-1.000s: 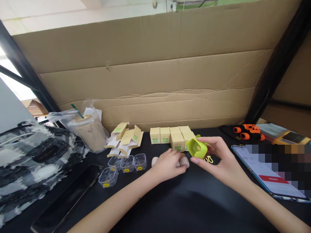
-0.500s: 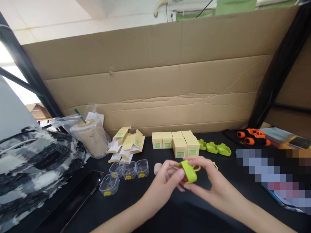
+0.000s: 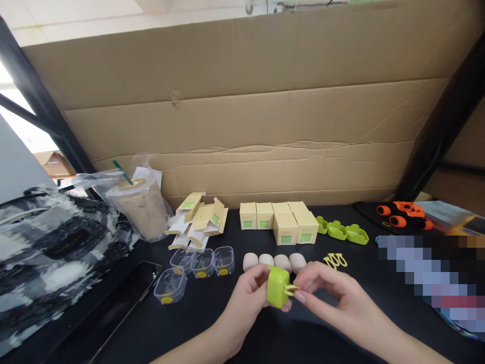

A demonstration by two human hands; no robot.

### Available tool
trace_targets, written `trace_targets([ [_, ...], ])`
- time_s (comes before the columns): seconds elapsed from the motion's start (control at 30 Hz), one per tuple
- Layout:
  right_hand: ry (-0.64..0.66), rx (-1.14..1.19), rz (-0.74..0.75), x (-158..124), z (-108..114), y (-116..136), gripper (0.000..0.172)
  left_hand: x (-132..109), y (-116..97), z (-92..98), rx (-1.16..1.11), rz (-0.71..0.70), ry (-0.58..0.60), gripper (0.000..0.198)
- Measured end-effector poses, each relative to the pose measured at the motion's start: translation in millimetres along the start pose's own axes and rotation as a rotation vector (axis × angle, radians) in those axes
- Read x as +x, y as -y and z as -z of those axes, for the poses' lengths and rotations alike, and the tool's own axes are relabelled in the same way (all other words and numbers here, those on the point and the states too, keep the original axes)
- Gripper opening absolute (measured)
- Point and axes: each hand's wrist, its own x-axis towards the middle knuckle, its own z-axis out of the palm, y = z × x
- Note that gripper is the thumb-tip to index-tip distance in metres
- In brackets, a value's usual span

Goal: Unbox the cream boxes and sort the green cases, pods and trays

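Note:
My left hand point(image 3: 252, 298) is closed around a lime-green, rounded plastic cover point(image 3: 278, 288), its smooth side turned toward me. From the right side of the cover sticks out a thin pale-yellow loop point(image 3: 291, 289), pinched between the thumb and fingers of my right hand point(image 3: 326, 290). Just behind my hands is a row of several whitish-pink rounded blocks point(image 3: 282, 262). To the right of that row lie several pale-yellow loops point(image 3: 335, 261). More lime-green covers point(image 3: 337, 230) rest farther back on the right, beside the cream boxes.
Cream boxes point(image 3: 286, 230) stand at the back; opened ones point(image 3: 206, 217) are heaped left of them. Several clear cups point(image 3: 171, 286) with yellow stickers sit left of my hands. Around them are a phone point(image 3: 109, 308), a bagged drink point(image 3: 140, 210), a black-and-white bag point(image 3: 56, 263) and an orange toy car point(image 3: 405, 213).
The green cover has been turned so its closed side faces me. My right hand has shifted from the cover's edge to the yellow loop. The pale blocks and loose loops have come into fuller view.

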Motion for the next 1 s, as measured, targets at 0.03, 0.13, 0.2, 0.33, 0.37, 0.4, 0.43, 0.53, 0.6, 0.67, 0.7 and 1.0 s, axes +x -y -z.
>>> trace_targets([
  [0.03, -0.012, 0.055, -0.032, 0, 0, 0, 0.009, 0, -1, 0.5, 0.004, 0.009, 0.029, 0.021],
  [0.13, -0.091, 0.148, -0.063, -1, 0, 1, 0.013, 0, -3, 2.7, 0.036, 0.039, 0.086, 0.027],
  [0.2, -0.129, 0.149, -0.056, -2, -1, 1, 0.013, 0, -3, 3.5, 0.068, 0.036, 0.075, 0.026],
  [0.33, -0.145, 0.056, -0.026, -5, -3, -3, 0.011, -1, -2, 2.4, 0.119, -0.025, 0.0, 0.028],
  [0.37, -0.145, 0.037, -0.024, -5, -3, -4, 0.01, -1, -2, 1.9, 0.125, -0.038, -0.012, 0.029],
  [0.4, -0.146, 0.027, -0.023, -5, -4, -5, 0.009, -2, -2, 1.5, 0.127, -0.047, -0.018, 0.03],
  [0.43, -0.15, 0.024, -0.021, -5, -5, -7, 0.009, -2, -2, 1.2, 0.129, -0.054, -0.017, 0.031],
  [0.53, -0.167, 0.047, 0.011, -5, -7, -10, 0.012, -3, -3, 0.7, 0.133, -0.063, -0.001, 0.031],
  [0.6, -0.167, 0.066, 0.039, -5, -7, -11, 0.015, -4, -2, 0.5, 0.139, -0.062, 0.008, 0.031],
  [0.67, -0.153, 0.072, 0.056, -6, -8, -12, 0.015, -5, -1, 0.2, 0.147, -0.058, 0.012, 0.031],
  [0.7, -0.15, 0.069, 0.061, -7, -7, -12, 0.015, -6, -1, 0.0, 0.148, -0.057, 0.015, 0.03],
  [1.0, -0.214, -0.094, 0.138, -7, -10, -10, 0.014, -6, 0, -0.7, 0.149, -0.039, 0.006, 0.027],
])
